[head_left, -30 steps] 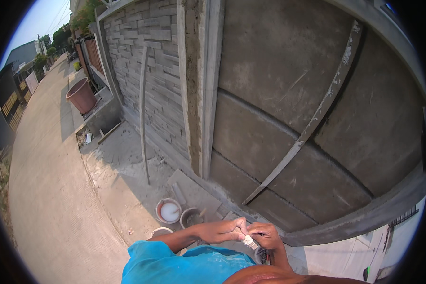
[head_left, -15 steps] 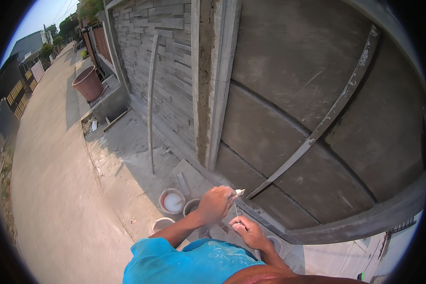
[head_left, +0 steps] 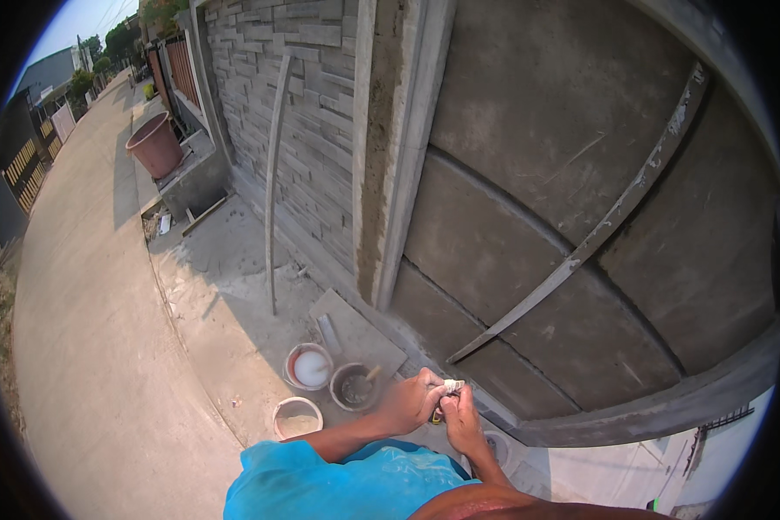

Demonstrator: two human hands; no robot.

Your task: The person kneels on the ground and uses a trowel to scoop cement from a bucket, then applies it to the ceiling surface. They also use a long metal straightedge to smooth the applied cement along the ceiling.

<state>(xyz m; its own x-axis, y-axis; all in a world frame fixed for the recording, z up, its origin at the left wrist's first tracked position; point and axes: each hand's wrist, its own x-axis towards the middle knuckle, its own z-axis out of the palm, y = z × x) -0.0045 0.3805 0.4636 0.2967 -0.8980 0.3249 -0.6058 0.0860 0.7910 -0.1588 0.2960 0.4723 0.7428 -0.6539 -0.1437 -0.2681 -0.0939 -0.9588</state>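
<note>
My left hand (head_left: pixel 410 404) is closed around a small whitish piece (head_left: pixel 453 385), perhaps a little spool of string, whose end sticks out past the fingertips. Right beside it, my right hand (head_left: pixel 464 423) has its thumb and fingers pressed together against the underside of that piece. What the right fingertips pinch is hidden, and no string shows between the hands. Under them a small yellow and black item (head_left: pixel 436 418) shows only in part. Both hands are in front of my blue shirt (head_left: pixel 347 477), low before the grey plastered wall (head_left: pixel 511 225).
On the ground to the left stand a bucket of white liquid (head_left: pixel 309 367), a dark bucket (head_left: pixel 354 387) with a tool and a pale bucket (head_left: pixel 297 419). A long straightedge (head_left: pixel 581 251) leans on the wall; another strip (head_left: pixel 275 191) stands by the stone cladding (head_left: pixel 312 130).
My hands have come together: the left has moved down and right, the right has risen to meet it. The string stretched between them before is out of sight.
</note>
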